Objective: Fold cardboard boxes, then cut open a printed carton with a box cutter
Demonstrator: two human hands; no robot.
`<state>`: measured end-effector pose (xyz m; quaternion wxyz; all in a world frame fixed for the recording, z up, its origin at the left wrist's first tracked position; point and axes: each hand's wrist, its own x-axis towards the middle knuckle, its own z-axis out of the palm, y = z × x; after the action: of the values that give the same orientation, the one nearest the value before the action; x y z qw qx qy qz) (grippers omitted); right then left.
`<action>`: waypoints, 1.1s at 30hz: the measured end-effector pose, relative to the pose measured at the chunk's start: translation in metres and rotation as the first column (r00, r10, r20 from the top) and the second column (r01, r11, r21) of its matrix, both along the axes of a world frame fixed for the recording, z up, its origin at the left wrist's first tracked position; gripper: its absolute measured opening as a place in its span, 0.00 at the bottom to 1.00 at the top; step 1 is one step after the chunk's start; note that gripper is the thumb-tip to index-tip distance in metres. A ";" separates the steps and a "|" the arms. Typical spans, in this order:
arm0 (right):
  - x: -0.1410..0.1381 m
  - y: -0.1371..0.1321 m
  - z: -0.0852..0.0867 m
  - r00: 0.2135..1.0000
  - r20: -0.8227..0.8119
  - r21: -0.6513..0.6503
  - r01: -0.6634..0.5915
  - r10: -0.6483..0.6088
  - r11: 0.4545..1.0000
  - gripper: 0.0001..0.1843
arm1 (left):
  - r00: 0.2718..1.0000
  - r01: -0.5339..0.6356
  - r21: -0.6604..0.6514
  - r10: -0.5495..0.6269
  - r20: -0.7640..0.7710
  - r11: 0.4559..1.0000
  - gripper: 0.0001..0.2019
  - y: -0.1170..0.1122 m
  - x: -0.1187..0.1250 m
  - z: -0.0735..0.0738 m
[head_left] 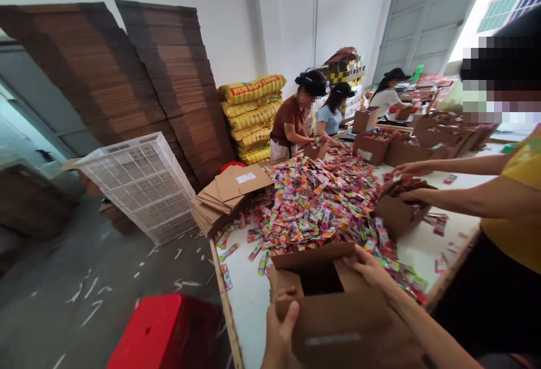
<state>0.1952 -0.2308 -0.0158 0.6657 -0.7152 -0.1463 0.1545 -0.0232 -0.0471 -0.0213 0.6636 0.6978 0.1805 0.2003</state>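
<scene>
Head view: your left hand (281, 324) is clamped on the near-left wall of the open cardboard box (338, 307), thumb outside and fingers curled over the edge. Your right hand (369, 267) lies over the far-right top flap, fingers spread flat on it, so it's pressing more than pinching. Between the two you've got the box braced at opposite corners, which looks like the reason it sits steady with its mouth up and the flaps splayed.

The box is at the near edge of the white table (249, 296), right in front of you, touching the fringe of the sachet pile (316, 203). From this angle the inside is dark; can't tell if anything's in it.

Further out: the heap of colourful sachets covers the table's middle, within reach of everyone. A stack of flat cartons (226, 197) sits at the far-left corner of the table. On your right a co-worker's hands (408, 183) are at another brown box (397, 211). More people work further down the table. On the floor to the left are a red stool (164, 335) and a white plastic crate (141, 186) leaning by stacked cardboard.
</scene>
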 end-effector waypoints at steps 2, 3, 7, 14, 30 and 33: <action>0.002 -0.010 -0.014 0.993 -0.109 0.091 -0.027 0.037 0.996 0.21 | 0.995 -0.099 0.018 0.099 -0.025 0.995 0.22 -0.006 0.005 -0.002; 0.003 -0.015 -0.019 0.990 -0.135 0.120 -0.018 0.034 0.993 0.15 | 0.991 -0.134 0.068 0.135 -0.015 0.989 0.27 -0.007 0.008 -0.002; 0.004 -0.027 -0.013 0.980 -0.129 0.112 -0.134 0.148 0.985 0.11 | 0.987 -0.064 0.474 0.126 -0.100 0.878 0.32 0.003 0.012 0.013; 0.012 0.014 0.071 0.850 0.471 -0.192 -0.163 0.237 0.968 0.17 | 0.890 0.425 0.684 -0.135 -0.436 0.593 0.23 0.015 0.015 0.041; -0.024 0.093 0.001 0.159 0.838 -0.519 -0.067 0.523 0.852 0.13 | 0.897 0.415 0.697 -0.133 -0.422 0.586 0.26 0.021 0.031 0.016; -0.020 0.097 0.013 0.511 0.674 -0.553 -0.131 0.534 0.823 0.15 | 0.897 0.422 0.709 -0.146 -0.417 0.565 0.25 0.024 0.031 0.021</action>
<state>0.1757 -0.1342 -0.0023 0.3032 -0.7902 -0.5317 -0.0302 0.0073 -0.0235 0.0002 0.2768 0.9584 0.0603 0.0347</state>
